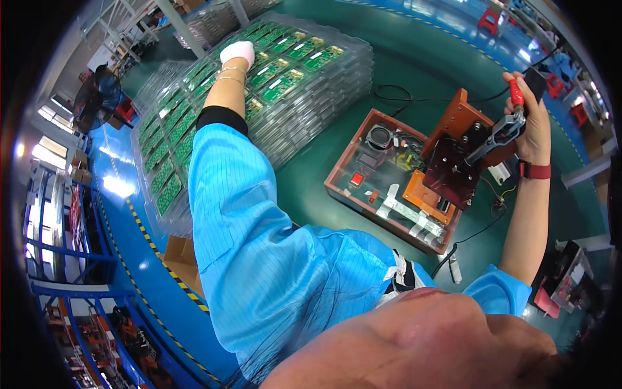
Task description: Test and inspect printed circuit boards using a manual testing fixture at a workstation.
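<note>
My right hand (536, 126), bare with a red band at the wrist, grips the red handle (516, 92) of a metal toggle clamp (497, 137). The clamp is mounted on an orange upright above a dark red plate on a test fixture (350, 194). Under the fixture's clear top are wiring, a round speaker-like part and a red button (357, 179). My left hand (237, 53), in a white glove, reaches far over the stacked clear trays (311, 110). It rests at or just above green circuit boards (282, 84) in the top tray. Its fingertips are hidden.
A black cable (453, 249) runs over the green table beside the fixture. A black fan (97, 97) stands beyond the trays at the left. Below it are a cardboard box (183, 262) and blue shelving (78, 288). Red stools (488, 23) stand at the far right.
</note>
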